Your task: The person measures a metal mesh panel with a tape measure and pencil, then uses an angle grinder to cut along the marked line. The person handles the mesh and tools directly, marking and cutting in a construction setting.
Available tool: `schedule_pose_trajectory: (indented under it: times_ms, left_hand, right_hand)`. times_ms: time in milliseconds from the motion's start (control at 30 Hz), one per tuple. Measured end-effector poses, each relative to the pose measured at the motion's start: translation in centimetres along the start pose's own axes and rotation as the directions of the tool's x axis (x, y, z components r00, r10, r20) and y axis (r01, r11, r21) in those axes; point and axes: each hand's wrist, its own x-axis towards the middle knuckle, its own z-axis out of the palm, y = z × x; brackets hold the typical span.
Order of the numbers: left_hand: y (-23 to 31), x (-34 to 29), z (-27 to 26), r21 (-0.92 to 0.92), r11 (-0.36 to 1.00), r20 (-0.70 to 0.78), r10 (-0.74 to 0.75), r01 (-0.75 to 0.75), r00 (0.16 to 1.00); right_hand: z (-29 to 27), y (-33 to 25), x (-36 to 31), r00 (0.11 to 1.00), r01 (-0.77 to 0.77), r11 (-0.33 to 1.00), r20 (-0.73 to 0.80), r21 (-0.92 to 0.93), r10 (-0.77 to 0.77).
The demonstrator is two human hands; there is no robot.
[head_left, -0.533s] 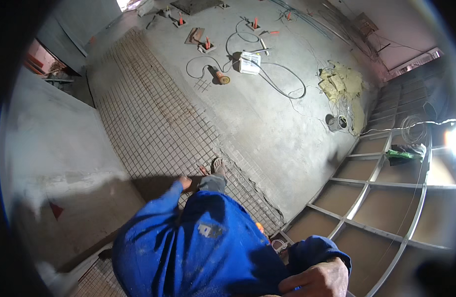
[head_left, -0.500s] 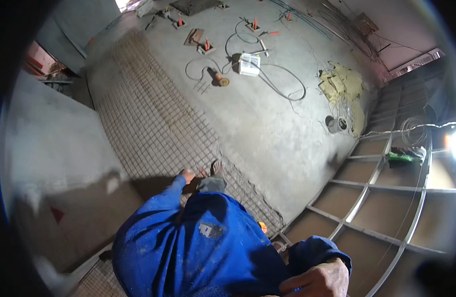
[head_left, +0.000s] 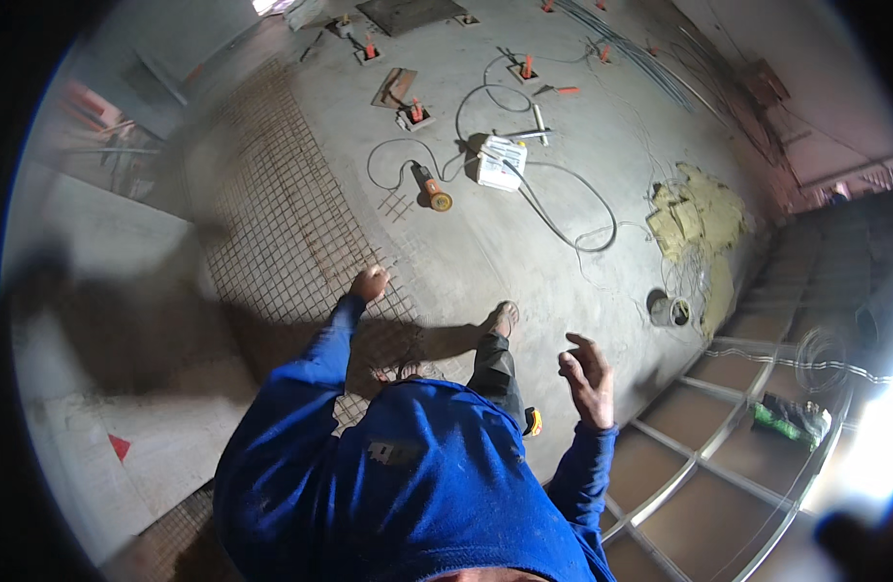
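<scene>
My left hand [head_left: 371,283] is closed at the right-hand edge of a rusty wire mesh [head_left: 289,189], its fingers curled over the wires there. The mesh lies on the grey concrete floor and runs away from me toward the far left. My right hand [head_left: 590,378] is raised over bare concrete to the right, holding nothing, with its fingers apart. One of my feet [head_left: 506,317] stands on concrete beside the mesh; the other is mostly hidden below my blue top. A yellow and black object [head_left: 533,421] shows by my right hip.
Ahead lie an angle grinder [head_left: 433,188] with its cord, a white plastic jug [head_left: 502,162] and a hammer-shaped tool [head_left: 540,126]. Orange pipe stubs [head_left: 416,109] stick up from floor openings. A metal frame grid [head_left: 703,456] borders the right. Yellowish insulation [head_left: 699,209] and a bucket [head_left: 671,310] lie near it.
My right hand has swung up and forward from near my body. My left hand has reached farther along the mesh edge. One foot has stepped right onto the concrete.
</scene>
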Motion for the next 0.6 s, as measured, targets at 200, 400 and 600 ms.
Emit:
schedule_pose_trajectory:
  times_ms: [200, 400, 600]
  left_hand:
    - [-6.8, -14.2, 3.6, -0.109, 0.697, -0.035, -0.715, 0.709, 0.698]
    - [-4.5, -18.4, 13.1, -0.524, 0.427, 0.201, -0.779, 0.737, 0.594]
    - [-4.1, -6.5, 16.6, 0.330, 0.930, 0.105, -0.204, 0.159, 0.973]
  right_hand:
    - [-3.9, 6.3, 12.2, 0.929, -0.270, 0.962, 0.251, -0.040, 0.271]
    - [-1.4, -0.5, 28.2, 0.782, 0.236, 0.948, 0.621, -0.211, -0.057]
    - [5.6, -9.3, 42.9, 0.742, 0.173, 0.981, 0.666, -0.086, -0.072]
